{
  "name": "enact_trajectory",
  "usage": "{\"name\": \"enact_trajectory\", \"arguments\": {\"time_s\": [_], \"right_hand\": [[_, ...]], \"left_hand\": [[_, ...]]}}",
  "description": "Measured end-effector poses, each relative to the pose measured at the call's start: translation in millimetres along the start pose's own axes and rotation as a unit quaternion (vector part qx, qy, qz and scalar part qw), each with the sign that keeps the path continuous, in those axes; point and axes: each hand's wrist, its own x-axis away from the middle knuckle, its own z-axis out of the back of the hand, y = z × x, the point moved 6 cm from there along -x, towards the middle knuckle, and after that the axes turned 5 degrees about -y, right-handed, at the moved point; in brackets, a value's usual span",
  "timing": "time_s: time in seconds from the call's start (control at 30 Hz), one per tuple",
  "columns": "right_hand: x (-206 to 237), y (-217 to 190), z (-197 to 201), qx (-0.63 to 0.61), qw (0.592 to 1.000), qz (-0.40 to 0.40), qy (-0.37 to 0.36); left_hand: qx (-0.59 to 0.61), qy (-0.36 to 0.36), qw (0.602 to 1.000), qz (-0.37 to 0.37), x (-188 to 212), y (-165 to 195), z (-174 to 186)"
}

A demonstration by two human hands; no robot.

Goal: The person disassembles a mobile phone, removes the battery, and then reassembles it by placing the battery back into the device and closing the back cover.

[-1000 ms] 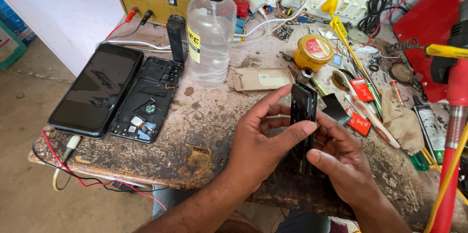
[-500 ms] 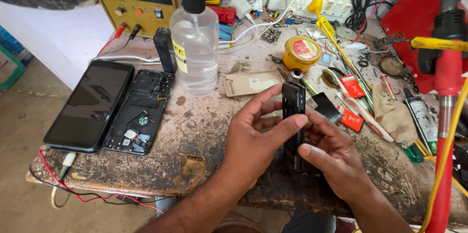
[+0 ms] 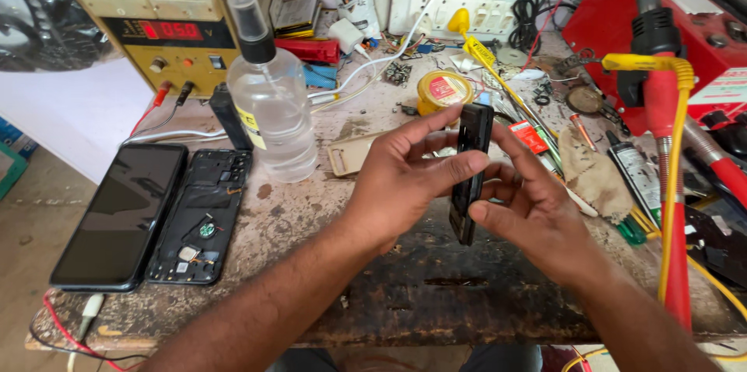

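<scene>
My left hand (image 3: pixel 408 177) and my right hand (image 3: pixel 529 212) hold a thin black phone part (image 3: pixel 470 171) edge-on above the worn workbench (image 3: pixel 436 294). Left fingers grip its upper half from the left. Right fingers support it from the right and below. On the bench's left side lie a black phone screen (image 3: pixel 120 212) and an opened phone back frame (image 3: pixel 204 216) with small parts showing inside.
A clear spray bottle (image 3: pixel 268 100) stands behind the phone parts, in front of a yellow power supply (image 3: pixel 148 18). A round yellow tin (image 3: pixel 442 92), screwdrivers, cables and a cloth (image 3: pixel 595 177) crowd the right. A red and yellow tool (image 3: pixel 665 162) hangs at right.
The view has tilted up and closed in on the bench. My hands have kept their grip on the black part and turned it slightly, raising it a little.
</scene>
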Motion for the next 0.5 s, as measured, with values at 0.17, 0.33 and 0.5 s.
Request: {"name": "enact_trajectory", "arguments": {"time_s": [0.17,0.33,0.5], "right_hand": [[-13.0,-8.9,14.6,0.016,0.999,-0.031,-0.011],[-27.4,-5.7,21.0,0.011,0.999,-0.031,-0.037],[-42.2,-2.7,24.2,0.029,0.997,-0.048,-0.048]], "left_hand": [[-0.033,-0.020,0.999,0.005,-20.0,-8.3,-2.6],[-0.061,-0.013,0.998,0.001,-36.6,-7.9,6.3],[-0.074,0.002,0.997,0.005,-48.7,-10.1,15.8]]}}
